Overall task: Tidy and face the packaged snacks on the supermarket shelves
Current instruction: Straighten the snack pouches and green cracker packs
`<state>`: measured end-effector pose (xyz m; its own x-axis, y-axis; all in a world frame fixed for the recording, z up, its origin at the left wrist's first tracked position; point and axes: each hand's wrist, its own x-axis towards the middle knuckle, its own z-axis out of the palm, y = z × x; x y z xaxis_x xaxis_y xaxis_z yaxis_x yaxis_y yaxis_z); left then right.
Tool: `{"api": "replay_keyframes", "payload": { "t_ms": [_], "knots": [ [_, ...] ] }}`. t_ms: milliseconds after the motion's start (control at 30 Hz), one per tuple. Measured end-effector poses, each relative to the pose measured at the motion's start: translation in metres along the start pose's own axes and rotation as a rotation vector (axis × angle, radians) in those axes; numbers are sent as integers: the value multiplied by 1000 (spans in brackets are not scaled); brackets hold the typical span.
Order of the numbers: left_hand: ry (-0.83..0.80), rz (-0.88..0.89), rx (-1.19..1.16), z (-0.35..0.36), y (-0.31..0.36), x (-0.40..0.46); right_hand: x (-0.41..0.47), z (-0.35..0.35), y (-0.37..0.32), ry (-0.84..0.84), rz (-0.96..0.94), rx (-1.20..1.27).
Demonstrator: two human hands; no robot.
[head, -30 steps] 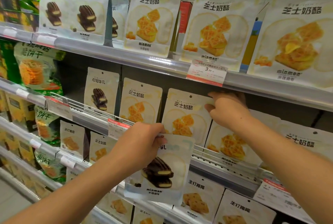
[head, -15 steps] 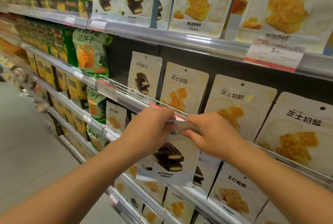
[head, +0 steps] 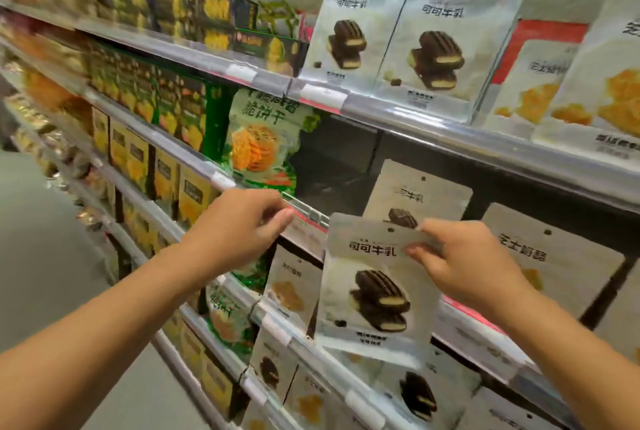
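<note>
The right hand (head: 464, 263) is pinching the top edge of a chocolate pouch (head: 375, 287), which is hanging long axis vertical, just below and in front of one matching pouch (head: 412, 194) on the middle shelf (head: 304, 213), open slot up-left. The left hand (head: 239, 225) is nearer that gap, fingers curling loosely at the rail, whether touching it I cannot tell. Chocolate pouches counted: one held, one behind, two on the top shelf (head: 381, 111).
</note>
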<state>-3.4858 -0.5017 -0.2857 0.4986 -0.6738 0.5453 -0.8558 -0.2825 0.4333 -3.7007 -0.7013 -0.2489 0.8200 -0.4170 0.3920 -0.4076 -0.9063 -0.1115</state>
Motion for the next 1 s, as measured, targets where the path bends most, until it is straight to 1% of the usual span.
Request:
{"api": "replay_keyframes", "payload": {
  "t_ms": [67, 167, 233, 333, 400, 467, 567, 667, 767, 833, 933, 1000],
  "knots": [
    [33, 36, -25, -13, -19, 20, 33, 5, -17, 76, 34, 30],
    [29, 90, -35, -24, -41, 52, 78, 12, -38, 187, 53, 81],
    [43, 114, -56, -27, -55, 73, 105, 17, -48, 270, 47, 69],
    [143, 137, -124, -27, -73, 107, 140, 29, -55, 371, 35, 55],
    [231, 131, -194, -24, -80, 129, 160, 40, -56, 417, 40, 39],
    [296, 167, -211, -19, -85, 147, 179, 51, -53, 447, 35, 19],
    [278, 234, -108, -15, -93, 176, 198, 62, -45, 459, 35, 24],
    [257, 274, -64, -13, -101, 206, 210, 69, -40, 491, 56, 54],
    [284, 314, -4, -9, -105, 232, 219, 72, -39, 462, 106, 65],
    [307, 356, 20, -4, -106, 248, 223, 74, -36, 429, 159, 42],
    [323, 465, -5, 3, -108, 265, 226, 74, -30, 372, 300, 0],
    [368, 529, -5, 8, -113, 273, 225, 74, -30, 320, 378, -21]
  ]
}}
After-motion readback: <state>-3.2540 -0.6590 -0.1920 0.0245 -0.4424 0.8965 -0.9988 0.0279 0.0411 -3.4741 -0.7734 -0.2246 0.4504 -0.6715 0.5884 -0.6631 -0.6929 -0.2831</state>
